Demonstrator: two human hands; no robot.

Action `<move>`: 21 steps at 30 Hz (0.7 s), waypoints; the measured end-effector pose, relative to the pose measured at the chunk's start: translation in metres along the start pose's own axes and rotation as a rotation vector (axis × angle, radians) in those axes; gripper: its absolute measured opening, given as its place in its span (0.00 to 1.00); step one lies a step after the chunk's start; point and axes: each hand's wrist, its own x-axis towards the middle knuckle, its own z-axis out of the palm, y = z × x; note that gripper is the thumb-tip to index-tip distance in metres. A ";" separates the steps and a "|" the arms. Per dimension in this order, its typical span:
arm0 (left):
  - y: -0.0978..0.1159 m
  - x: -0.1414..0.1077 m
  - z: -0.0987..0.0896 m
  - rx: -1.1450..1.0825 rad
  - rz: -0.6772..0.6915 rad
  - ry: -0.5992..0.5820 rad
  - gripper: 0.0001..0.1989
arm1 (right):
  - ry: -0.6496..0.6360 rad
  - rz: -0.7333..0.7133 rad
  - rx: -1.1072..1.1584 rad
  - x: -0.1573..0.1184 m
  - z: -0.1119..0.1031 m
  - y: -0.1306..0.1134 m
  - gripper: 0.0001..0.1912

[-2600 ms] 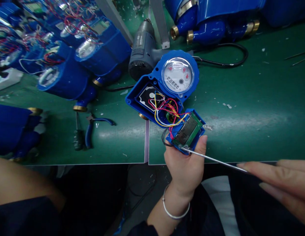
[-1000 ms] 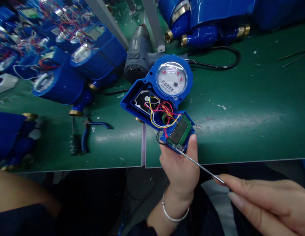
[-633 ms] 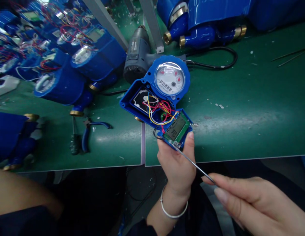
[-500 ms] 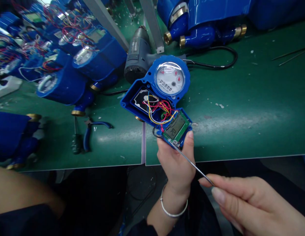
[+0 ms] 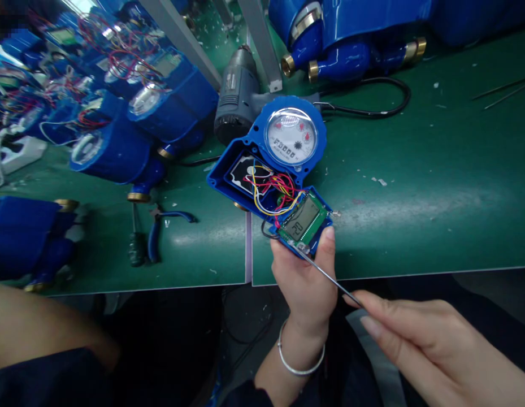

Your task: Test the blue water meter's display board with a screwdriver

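Note:
My left hand (image 5: 307, 277), with a bracelet at the wrist, grips a small blue cover (image 5: 324, 200) that holds a green circuit board with a grey display (image 5: 304, 219). Coloured wires (image 5: 273, 186) run from the board into the open box of a blue meter (image 5: 241, 141), whose round dial (image 5: 293, 135) faces up. Between the thumb and fingers of my right hand (image 5: 398, 328) is a thin metal rod (image 5: 330, 278). Its far tip touches the board's lower edge, by a small clear part (image 5: 303, 247). The rod's near end is hidden in my fingers.
A grey heat gun (image 5: 237, 93) lies behind the meter. Pliers (image 5: 154, 234) and a screwdriver (image 5: 135, 249) lie to the left. More blue meters (image 5: 113, 147) crowd the left and back of the green table (image 5: 415, 169). Another person's arm (image 5: 42, 322) shows at lower left.
My right hand has moved slightly up and left with the rod. The rod's tip stays at the board's lower edge, and my left hand has barely moved.

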 end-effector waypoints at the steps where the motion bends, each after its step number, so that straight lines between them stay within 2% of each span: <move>1: 0.000 0.000 0.000 -0.002 -0.009 -0.003 0.17 | -0.027 0.048 0.048 0.000 0.000 -0.001 0.16; 3: 0.000 0.001 0.000 -0.016 -0.021 -0.009 0.17 | -0.063 0.096 0.067 -0.001 0.001 -0.001 0.15; 4: 0.001 0.001 0.000 -0.026 -0.021 -0.011 0.17 | -0.059 0.070 0.022 -0.001 0.001 0.001 0.15; 8: 0.001 0.000 0.000 -0.040 -0.028 -0.010 0.18 | 0.006 -0.219 -0.471 -0.003 0.000 0.010 0.19; 10: 0.001 0.000 0.001 -0.037 -0.036 -0.010 0.18 | 0.001 -0.281 -0.618 -0.002 -0.001 0.012 0.20; 12: 0.001 -0.001 0.000 -0.034 -0.027 -0.009 0.18 | -0.004 -0.208 -0.472 -0.001 -0.001 0.011 0.19; 16: 0.000 -0.001 0.000 -0.068 -0.015 -0.017 0.18 | -0.040 0.034 0.029 0.000 0.003 0.007 0.18; 18: 0.000 -0.001 0.000 -0.090 -0.026 -0.029 0.18 | -0.058 0.060 0.071 0.000 0.005 0.007 0.18; 21: 0.000 -0.001 0.000 -0.085 -0.038 -0.040 0.19 | -0.016 -0.059 -0.114 -0.002 0.006 0.012 0.18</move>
